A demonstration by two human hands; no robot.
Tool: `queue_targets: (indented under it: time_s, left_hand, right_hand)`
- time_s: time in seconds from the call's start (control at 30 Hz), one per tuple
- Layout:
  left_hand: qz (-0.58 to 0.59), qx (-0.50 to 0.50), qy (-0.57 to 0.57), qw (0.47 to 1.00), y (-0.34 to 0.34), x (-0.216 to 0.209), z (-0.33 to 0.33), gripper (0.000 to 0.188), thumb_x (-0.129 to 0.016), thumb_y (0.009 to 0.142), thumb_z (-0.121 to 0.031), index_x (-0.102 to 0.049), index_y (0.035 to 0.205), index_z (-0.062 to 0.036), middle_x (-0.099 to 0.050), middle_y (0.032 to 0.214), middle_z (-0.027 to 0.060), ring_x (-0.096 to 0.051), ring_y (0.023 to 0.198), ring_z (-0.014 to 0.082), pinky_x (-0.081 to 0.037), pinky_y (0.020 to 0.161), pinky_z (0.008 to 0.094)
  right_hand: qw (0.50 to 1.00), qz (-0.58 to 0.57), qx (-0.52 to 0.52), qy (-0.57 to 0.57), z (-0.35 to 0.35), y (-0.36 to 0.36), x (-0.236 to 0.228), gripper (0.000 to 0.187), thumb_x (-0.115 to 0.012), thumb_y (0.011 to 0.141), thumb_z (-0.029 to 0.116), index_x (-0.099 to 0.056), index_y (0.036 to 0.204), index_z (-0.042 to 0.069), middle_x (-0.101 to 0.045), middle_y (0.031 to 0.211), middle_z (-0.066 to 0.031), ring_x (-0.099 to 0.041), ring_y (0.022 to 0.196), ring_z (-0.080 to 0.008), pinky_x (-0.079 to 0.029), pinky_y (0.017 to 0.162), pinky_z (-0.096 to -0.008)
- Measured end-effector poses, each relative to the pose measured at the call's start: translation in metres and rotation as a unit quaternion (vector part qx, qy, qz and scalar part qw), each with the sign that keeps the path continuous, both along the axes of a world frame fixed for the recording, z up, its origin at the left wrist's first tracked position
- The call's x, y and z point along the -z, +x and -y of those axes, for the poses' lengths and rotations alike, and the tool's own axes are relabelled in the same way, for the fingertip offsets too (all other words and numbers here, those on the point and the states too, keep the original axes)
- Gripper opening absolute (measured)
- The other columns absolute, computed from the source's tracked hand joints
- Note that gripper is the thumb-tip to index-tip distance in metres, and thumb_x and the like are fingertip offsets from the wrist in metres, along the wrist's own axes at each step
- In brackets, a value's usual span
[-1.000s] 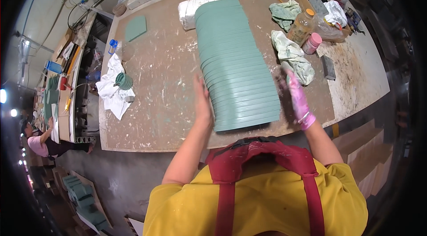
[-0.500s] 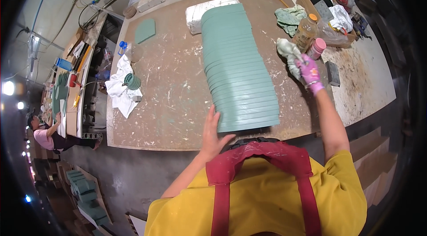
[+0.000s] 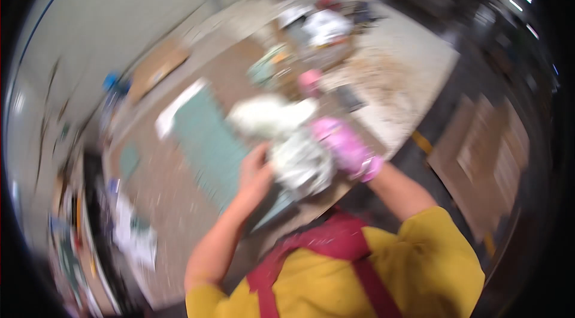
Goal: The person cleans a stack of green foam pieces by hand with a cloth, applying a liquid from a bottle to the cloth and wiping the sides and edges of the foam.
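A bunched white cloth (image 3: 302,165) is between my hands above the near end of the green sheets. My right hand (image 3: 341,141), in a pink glove, is closed on its right side. My bare left hand (image 3: 256,169) is at its left edge with fingers curled against it; motion blur softens the fingertips. The fanned row of green sheets (image 3: 206,138) runs away to the upper left, its near end partly hidden by my left hand and the cloth. Its far end rests on a white bundle (image 3: 173,115).
Beyond the cloth are a pink-capped bottle (image 3: 310,82), a clear bottle with yellowish contents (image 3: 286,78) and a dark grey block (image 3: 349,97). A box of white crumpled material (image 3: 328,29) stands farther back. Cardboard (image 3: 479,162) leans at the right. White paper or cloth (image 3: 133,235) lies left.
The view has swung to the right and blurred. My right hand has brought the white cloth from beside the bottles toward me, and my left hand has left the sheets' edge for the cloth.
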State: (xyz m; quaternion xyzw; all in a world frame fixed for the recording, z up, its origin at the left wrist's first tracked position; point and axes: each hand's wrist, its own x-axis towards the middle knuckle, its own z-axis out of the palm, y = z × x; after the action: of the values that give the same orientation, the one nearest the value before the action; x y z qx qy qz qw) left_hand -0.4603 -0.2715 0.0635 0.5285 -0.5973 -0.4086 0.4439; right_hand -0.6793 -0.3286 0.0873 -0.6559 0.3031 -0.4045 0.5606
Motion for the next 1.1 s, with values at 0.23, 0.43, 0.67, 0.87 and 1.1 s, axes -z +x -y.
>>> queue_targets:
  time_s: [0.23,0.43,0.67,0.87,1.1]
  left_hand:
    - [0.067,-0.014,-0.106,0.992,-0.009,-0.057,0.014,0.005,-0.053,0.083,0.001,-0.057,0.085,0.0027,-0.054,0.077,0.0015,-0.048,0.073,0.0084,-0.040,0.067,0.0228]
    - [-0.115,-0.110,-0.257,0.953,-0.001,-0.094,0.033,0.019,-0.046,0.094,-0.005,-0.060,0.104,0.0022,-0.060,0.099,0.0054,-0.055,0.089,0.0136,-0.043,0.081,0.0259]
    - [0.104,-0.146,-0.114,0.977,0.132,-0.034,0.073,0.020,-0.048,0.093,-0.007,-0.061,0.103,0.0038,-0.061,0.090,0.0027,-0.053,0.081,0.0091,-0.043,0.075,0.0237]
    - [0.318,-0.040,-0.130,0.938,0.102,-0.054,0.085,0.042,-0.056,0.090,-0.011,-0.049,0.130,-0.0008,-0.051,0.133,0.0140,-0.047,0.124,0.0234,-0.038,0.102,0.0335]
    - [0.108,0.155,-0.112,0.976,-0.053,-0.041,0.100,0.055,-0.063,0.087,-0.012,-0.040,0.136,-0.0041,-0.055,0.120,0.0111,-0.059,0.096,0.0147,-0.050,0.078,0.0288]
  right_hand:
    - [0.981,0.129,0.082,0.121,0.010,-0.057,0.031,0.014,-0.062,0.088,0.009,-0.066,0.099,0.002,-0.064,0.093,-0.0011,-0.059,0.092,-0.0100,-0.045,0.081,-0.0251]
    - [0.876,0.455,0.084,0.136,0.020,-0.117,0.011,0.016,-0.049,0.094,0.009,-0.061,0.103,0.001,-0.064,0.091,-0.0049,-0.062,0.083,-0.0145,-0.052,0.076,-0.0316]
    - [0.845,0.472,0.186,0.171,0.023,-0.181,-0.007,0.029,-0.042,0.096,0.023,-0.058,0.106,0.001,-0.065,0.108,-0.0171,-0.065,0.097,-0.0262,-0.051,0.090,-0.0406]
    - [0.861,0.444,0.191,0.157,0.034,-0.181,-0.074,0.034,-0.044,0.097,0.026,-0.059,0.114,0.001,-0.066,0.107,-0.0149,-0.065,0.097,-0.0252,-0.052,0.090,-0.0385]
    - [0.913,0.389,-0.024,0.122,0.064,-0.095,-0.082,0.029,-0.041,0.098,0.015,-0.052,0.120,-0.002,-0.063,0.109,-0.0133,-0.063,0.100,-0.0218,-0.050,0.092,-0.0343]
